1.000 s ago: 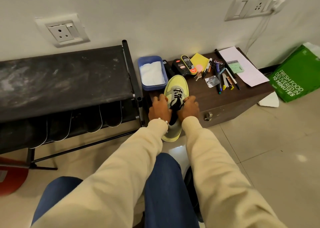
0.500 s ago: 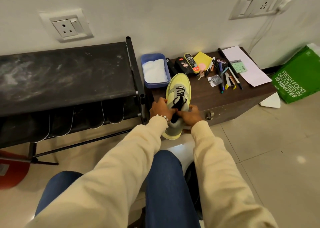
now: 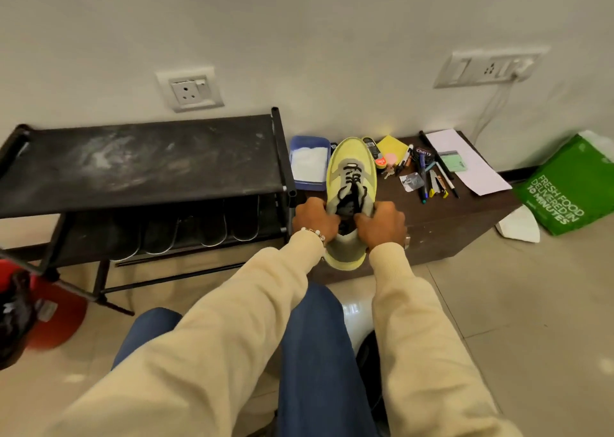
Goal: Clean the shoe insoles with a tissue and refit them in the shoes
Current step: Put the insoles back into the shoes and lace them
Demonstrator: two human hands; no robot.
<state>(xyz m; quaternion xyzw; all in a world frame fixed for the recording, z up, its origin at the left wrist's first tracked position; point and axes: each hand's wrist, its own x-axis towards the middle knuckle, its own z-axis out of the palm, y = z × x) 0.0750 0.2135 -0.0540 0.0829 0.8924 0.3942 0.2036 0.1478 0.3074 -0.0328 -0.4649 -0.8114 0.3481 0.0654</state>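
A yellow-green and grey shoe [image 3: 350,167] with black laces stands toe-away on the dark brown low table [image 3: 442,224], its heel over the front edge. My left hand [image 3: 314,219] grips the shoe's left side at the collar. On the right side, my right hand [image 3: 380,224] grips the collar, fingers curled at the opening. The inside of the shoe is dark; I cannot tell whether an insole lies in it. A blue box [image 3: 309,164] with white tissue sits just left of the shoe.
A black shoe rack [image 3: 139,167] stands at the left, with several dark insoles [image 3: 212,227] leaning under its top. Pens, a yellow pad, polish tins and papers [image 3: 465,160] lie on the table's right half. A green bag [image 3: 571,190] lies on the floor at right.
Both hands have stayed on the shoe's collar; the shoe has tipped slightly up and toward me. The camera has tilted up, showing more wall.
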